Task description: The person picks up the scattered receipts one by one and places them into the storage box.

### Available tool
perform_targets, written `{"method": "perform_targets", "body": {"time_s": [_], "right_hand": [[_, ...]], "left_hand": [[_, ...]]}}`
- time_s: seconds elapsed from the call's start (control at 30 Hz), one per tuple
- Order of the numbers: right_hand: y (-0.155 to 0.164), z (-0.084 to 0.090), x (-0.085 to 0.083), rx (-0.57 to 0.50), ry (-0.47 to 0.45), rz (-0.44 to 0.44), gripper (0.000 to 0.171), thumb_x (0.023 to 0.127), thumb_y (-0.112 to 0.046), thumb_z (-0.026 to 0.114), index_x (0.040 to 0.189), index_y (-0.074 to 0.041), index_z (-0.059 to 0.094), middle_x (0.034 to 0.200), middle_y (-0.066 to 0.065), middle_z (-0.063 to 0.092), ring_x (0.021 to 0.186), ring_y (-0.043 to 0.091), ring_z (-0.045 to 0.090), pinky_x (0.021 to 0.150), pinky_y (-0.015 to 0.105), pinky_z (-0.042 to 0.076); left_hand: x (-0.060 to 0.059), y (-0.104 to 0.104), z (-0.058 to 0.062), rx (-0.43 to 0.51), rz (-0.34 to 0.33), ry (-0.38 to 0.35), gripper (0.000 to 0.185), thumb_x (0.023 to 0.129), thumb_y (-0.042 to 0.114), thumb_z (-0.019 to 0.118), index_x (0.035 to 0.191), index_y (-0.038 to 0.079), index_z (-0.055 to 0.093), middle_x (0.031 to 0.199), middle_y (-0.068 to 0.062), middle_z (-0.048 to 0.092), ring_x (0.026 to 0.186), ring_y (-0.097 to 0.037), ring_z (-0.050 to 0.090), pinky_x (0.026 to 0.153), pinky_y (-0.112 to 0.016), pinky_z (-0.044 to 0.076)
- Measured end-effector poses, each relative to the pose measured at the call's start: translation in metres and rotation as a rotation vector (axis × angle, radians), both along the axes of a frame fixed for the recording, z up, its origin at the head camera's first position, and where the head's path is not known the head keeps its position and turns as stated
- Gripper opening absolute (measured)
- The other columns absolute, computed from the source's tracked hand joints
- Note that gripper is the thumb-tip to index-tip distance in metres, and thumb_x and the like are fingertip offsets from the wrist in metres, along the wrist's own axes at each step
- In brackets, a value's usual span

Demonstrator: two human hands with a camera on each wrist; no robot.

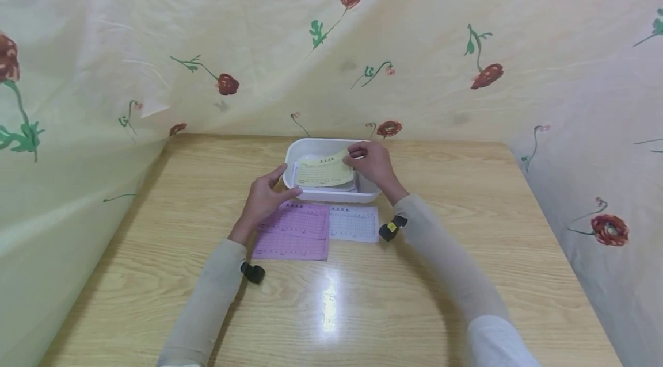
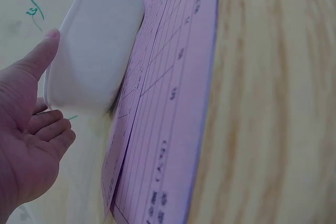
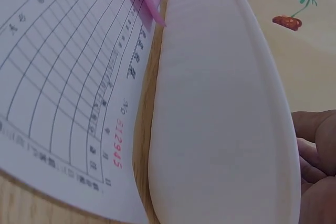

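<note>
Landmark: white tub (image 1: 295,154).
- Near side of tub: pink form (image 1: 295,230), white form (image 1: 354,223) flat on worktop (image 1: 414,298).
- Left hand (image 1: 265,197) spread, cupping tub's near-left corner.
- Inside tub: yellow slip (image 1: 324,171) on stack, right hand (image 1: 374,163) pinching far-right corner.
- Risk: corner pinch could crease slip or drag sheets beneath; loose cupping could let tub slide.

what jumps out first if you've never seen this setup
The yellow form stands out, pinched at its far corner by the right hand over the white tub at the table's far middle. The left hand touches the tub's left corner. In front of the tub lie pink forms and a white form.
</note>
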State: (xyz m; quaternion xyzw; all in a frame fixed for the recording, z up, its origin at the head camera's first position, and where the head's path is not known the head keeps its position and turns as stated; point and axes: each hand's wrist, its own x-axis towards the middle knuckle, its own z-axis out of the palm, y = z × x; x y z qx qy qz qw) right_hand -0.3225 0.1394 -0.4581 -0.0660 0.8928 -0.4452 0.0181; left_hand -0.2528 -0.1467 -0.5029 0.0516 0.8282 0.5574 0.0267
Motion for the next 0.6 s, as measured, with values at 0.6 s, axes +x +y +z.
{"method": "perform_targets", "body": {"time_s": [0.6], "right_hand": [[0.038,0.034,0.037,-0.015,0.052,0.003,0.035,0.094,-0.023,0.077,0.123,-0.004,0.071,0.114,0.012,0.075,0.096,0.027,0.073,0.083,0.039,0.063]], "left_hand": [[0.002,0.001,0.001,0.016,-0.006,-0.009,0.093,0.080,0.041,0.087,0.154,0.007,0.042,0.162,-0.005,0.037,0.153,-0.025,0.029,0.126,-0.044,0.028]]}}
